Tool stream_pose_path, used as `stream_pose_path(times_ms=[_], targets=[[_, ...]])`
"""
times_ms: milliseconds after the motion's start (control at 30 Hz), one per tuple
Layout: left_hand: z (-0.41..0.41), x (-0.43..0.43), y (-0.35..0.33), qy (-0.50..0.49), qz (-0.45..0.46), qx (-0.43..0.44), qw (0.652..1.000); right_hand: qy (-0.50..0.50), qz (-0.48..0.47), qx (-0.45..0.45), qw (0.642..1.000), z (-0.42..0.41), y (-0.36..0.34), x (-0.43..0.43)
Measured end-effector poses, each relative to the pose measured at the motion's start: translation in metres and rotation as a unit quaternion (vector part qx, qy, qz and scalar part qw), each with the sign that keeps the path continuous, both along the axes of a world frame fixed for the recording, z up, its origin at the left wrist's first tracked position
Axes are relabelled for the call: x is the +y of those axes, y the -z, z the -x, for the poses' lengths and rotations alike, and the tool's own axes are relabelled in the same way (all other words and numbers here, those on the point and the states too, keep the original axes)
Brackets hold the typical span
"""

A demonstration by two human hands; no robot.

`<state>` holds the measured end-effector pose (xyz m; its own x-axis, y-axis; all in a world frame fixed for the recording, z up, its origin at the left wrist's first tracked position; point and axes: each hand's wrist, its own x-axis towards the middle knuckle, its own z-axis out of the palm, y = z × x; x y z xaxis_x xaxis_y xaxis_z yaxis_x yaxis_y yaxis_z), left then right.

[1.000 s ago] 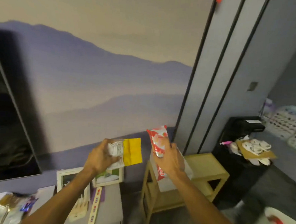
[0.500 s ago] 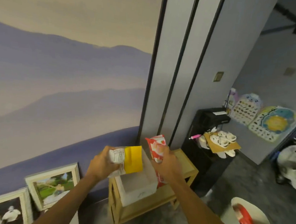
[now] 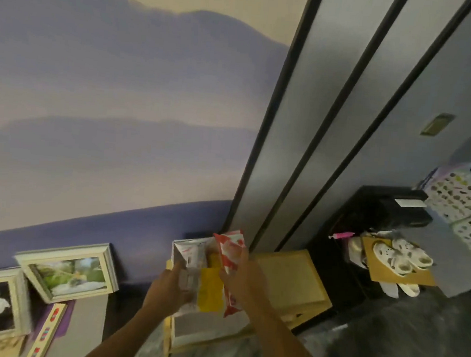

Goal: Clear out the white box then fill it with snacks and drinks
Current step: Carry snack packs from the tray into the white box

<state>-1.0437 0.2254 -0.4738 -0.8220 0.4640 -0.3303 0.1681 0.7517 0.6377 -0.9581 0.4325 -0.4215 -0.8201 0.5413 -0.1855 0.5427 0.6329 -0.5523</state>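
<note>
Clutching a yellow pack [image 3: 210, 292] in your left hand [image 3: 169, 289] and a red pack [image 3: 230, 252] in your right hand [image 3: 239, 280], you hold both over the box [image 3: 207, 329], lower centre.

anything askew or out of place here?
The framed landscape photo is tilted, propped against the wall low down, not hung. The white clogs sit on a cardboard sheet atop the black cabinet, not the floor. No spill or damage visible. The left hand grips a yellow packet, the right hand a red packet, over the white box.

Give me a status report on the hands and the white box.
Left hand grips yellow packet. Right hand grips red packet. Both over white box. No obstruction seen.
</note>
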Motion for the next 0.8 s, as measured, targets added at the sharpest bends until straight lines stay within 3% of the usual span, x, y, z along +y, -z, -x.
stream_pose_path(times_ms=[233,333,533,700,800], targets=[[-0.027,0.033,0.072,-0.051,0.074,-0.072,0.993,-0.088,0.013,-0.028,0.996,0.018,0.076,0.020],[-0.047,0.051,0.063,-0.114,0.127,-0.056,0.984,-0.121,0.035,-0.024,0.992,0.020,0.125,0.016],[-0.052,0.066,0.080,-0.117,0.218,-0.044,0.968,-0.093,0.050,-0.027,0.994,0.015,0.234,0.016],[-0.060,0.062,0.086,-0.090,0.219,-0.007,0.972,-0.018,-0.001,0.037,0.999,0.018,0.170,0.009],[-0.070,0.051,0.087,-0.080,0.198,-0.006,0.977,-0.076,0.039,0.046,0.995,0.008,0.153,0.010]])
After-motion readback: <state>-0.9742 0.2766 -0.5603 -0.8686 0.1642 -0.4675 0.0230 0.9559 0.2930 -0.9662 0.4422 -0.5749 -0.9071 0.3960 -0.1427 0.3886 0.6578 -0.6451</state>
